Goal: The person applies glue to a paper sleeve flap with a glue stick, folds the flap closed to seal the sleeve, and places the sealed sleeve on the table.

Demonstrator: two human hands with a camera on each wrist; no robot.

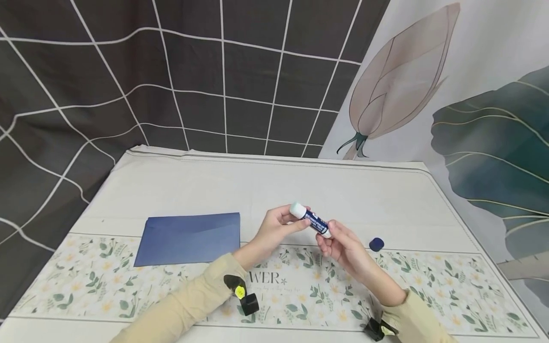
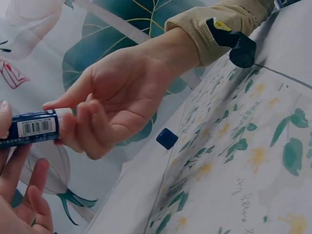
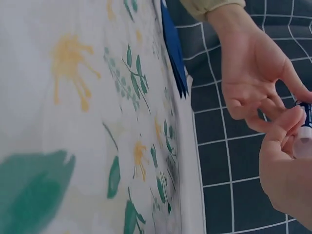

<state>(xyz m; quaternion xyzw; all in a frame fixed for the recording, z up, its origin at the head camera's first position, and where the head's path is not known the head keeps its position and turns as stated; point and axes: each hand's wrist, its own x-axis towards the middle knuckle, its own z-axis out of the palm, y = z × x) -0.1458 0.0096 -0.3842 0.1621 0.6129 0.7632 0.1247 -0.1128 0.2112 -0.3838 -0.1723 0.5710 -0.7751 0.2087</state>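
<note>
A glue stick (image 1: 316, 222) with a dark blue label is held up above the table, tilted, its white end with a pale tip toward the upper left. My left hand (image 1: 276, 227) pinches its barrel between thumb and fingers. At the lower end, the thumb and fingertips of my right hand (image 1: 348, 250) grip the white base. A barcode on the glue stick (image 2: 36, 127) faces the left wrist view. The dark blue cap (image 1: 376, 244) lies on the table, right of my right hand.
A folded dark blue paper (image 1: 193, 240) lies on the left of the table; its layered edge shows in the right wrist view. The white tablecloth (image 1: 257, 186) has a floral band. Behind the table hangs a dark grid curtain (image 1: 249, 76), with a leaf-print cloth on the right.
</note>
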